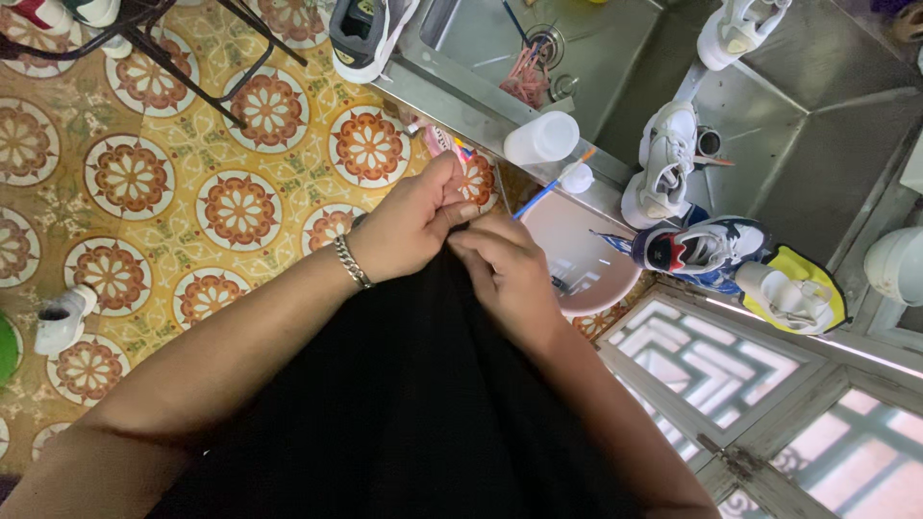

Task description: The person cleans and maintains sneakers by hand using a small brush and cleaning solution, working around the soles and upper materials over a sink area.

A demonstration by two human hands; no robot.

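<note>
Floor: patterned tile floor [173,144] with round flower motifs fills the left side; a small white shoe [62,317] lies on it near the left edge, well apart from the hands.
Chair legs: black metal legs [183,58] cross the upper left corner, with shoes tucked under them.
Left hand: left hand [409,221], a silver chain bracelet [352,261] on its wrist, has thumb and fingers pinched shut on the top edge of the black cloth [404,384].
Black cloth: it hangs from the pinch and spreads wide toward the bottom edge of the view, hiding whatever lies under it; held high, seemingly so the edge stays taut between both hands.
Right hand: right hand [505,269] touches the left one, fingers curled tight onto the same cloth edge; the two hands work together at one spot.
Brush: a thin brush with a blue handle [553,185] leans into the pink basin [586,259] just beyond the hands.
Counter: steel sink counter [817,125] runs along the top right; a white plastic jar [541,137] lies on its side at the near edge, and white sneakers [663,163] stand tipped on the slope, probably to drain.
Right edge: a dark sneaker [700,245] and a white shoe on a yellow cloth [798,293] rest at the counter's near corner.
</note>
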